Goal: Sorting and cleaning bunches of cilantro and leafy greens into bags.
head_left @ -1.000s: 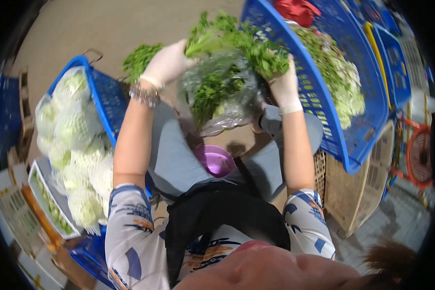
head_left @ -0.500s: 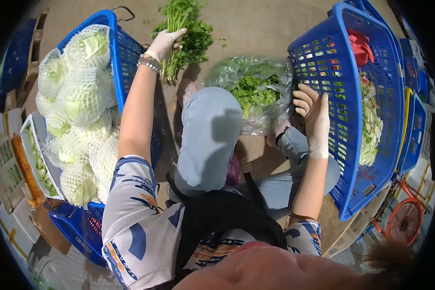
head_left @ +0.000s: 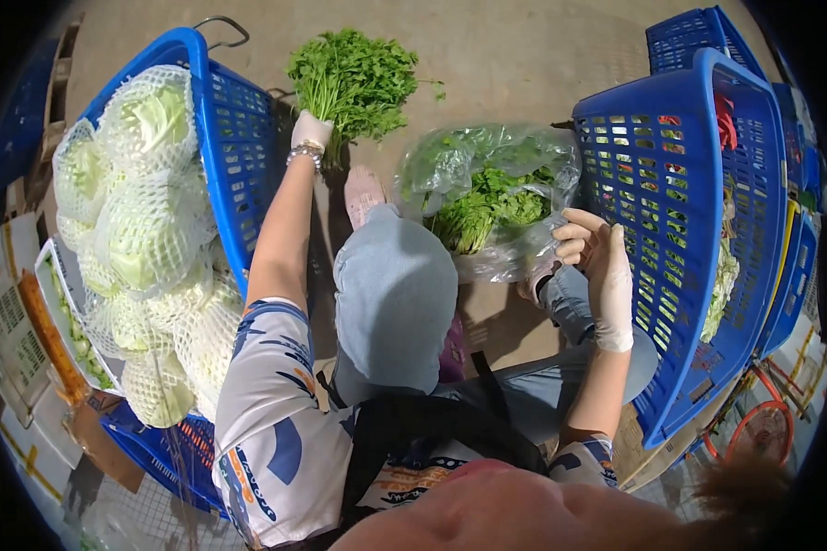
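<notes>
My left hand (head_left: pixel 312 131), in a whitish glove with bead bracelets at the wrist, is closed round the stems of a leafy bunch of cilantro (head_left: pixel 356 84). Its leaves fan out past the hand, over the floor. In front of my knees lies a clear plastic bag (head_left: pixel 560 165), its mouth spread, with more cilantro (head_left: pixel 492 207) inside. My right hand (head_left: pixel 608 285), also gloved, is raised between that bag and a blue basket. Its fingers are loosely bent and apart, with nothing in them.
At my left stands a blue basket (head_left: pixel 234 138) heaped with cabbages (head_left: pixel 142 230) in white foam nets. The tall blue basket (head_left: pixel 652 184) at my right holds a red item (head_left: pixel 726 121) and leafy scraps (head_left: pixel 721 289). Behind it is a red round fan (head_left: pixel 761 427).
The cilantro bunch in my left hand has turned, its leaves now spread wide ahead of the hand. My right hand stays raised and empty. The whole view has shifted slightly.
</notes>
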A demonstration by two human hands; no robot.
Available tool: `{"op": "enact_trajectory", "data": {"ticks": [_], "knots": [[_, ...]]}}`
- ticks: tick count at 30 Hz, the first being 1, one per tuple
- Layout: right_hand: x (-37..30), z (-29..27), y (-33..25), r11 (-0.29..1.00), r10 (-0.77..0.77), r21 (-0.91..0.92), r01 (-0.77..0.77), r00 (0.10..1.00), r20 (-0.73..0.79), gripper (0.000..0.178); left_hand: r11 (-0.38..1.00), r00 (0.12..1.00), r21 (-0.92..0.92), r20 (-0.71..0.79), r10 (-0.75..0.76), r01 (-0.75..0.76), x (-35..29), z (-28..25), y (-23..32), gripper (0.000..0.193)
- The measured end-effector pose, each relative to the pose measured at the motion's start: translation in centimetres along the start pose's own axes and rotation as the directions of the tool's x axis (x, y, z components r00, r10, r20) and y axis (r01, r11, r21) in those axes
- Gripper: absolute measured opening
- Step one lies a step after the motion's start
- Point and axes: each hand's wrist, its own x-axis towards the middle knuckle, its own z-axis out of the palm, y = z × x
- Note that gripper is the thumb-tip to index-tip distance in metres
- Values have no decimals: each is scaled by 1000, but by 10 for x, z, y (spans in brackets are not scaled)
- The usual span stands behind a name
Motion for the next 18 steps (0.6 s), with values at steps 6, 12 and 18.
{"op": "enact_trajectory", "data": {"ticks": [6,12,18], "knots": [[4,8,-2,998,0,-60,4,998,66,70,976,991,213,-112,68,-43,-21,-22,2,46],[1,1,3,997,17,-77,-14,999,35,71,850,961,525,-208,183,-48,-56,-14,17,36],[-3,3,3,997,5,-82,0,998,68,69,911,955,400,-219,200,-99,-48,-1,-26,16]]}}
